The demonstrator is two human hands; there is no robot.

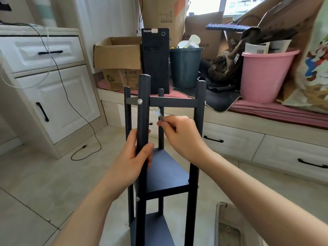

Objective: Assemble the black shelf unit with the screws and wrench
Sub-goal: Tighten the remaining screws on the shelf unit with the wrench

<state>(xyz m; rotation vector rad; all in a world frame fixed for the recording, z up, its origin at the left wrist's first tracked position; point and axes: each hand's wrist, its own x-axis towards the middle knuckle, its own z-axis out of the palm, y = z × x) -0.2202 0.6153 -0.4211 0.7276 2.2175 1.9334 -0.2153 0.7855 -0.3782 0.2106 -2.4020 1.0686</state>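
The black shelf unit (pixel 166 176) stands upright on the floor in front of me, with round posts and flat black shelves. My left hand (pixel 134 157) grips the near left post (pixel 144 107) around its middle. A silver screw (pixel 140 101) sits in that post at the level of the top shelf (pixel 174 102). My right hand (pixel 182 137) pinches a small silver wrench (pixel 158 113), whose open jaw points up just under the top shelf, right of the post. Another screw (pixel 137 198) shows lower on the same post.
A grey bin (pixel 229 226) stands on the tiled floor at the lower right. Behind the shelf, a bench holds a black computer tower (pixel 156 61), cardboard boxes (pixel 117 55), a dark bucket (pixel 185 66) and a pink tub (pixel 266 75). A white cabinet (pixel 48 86) with a trailing cable stands left.
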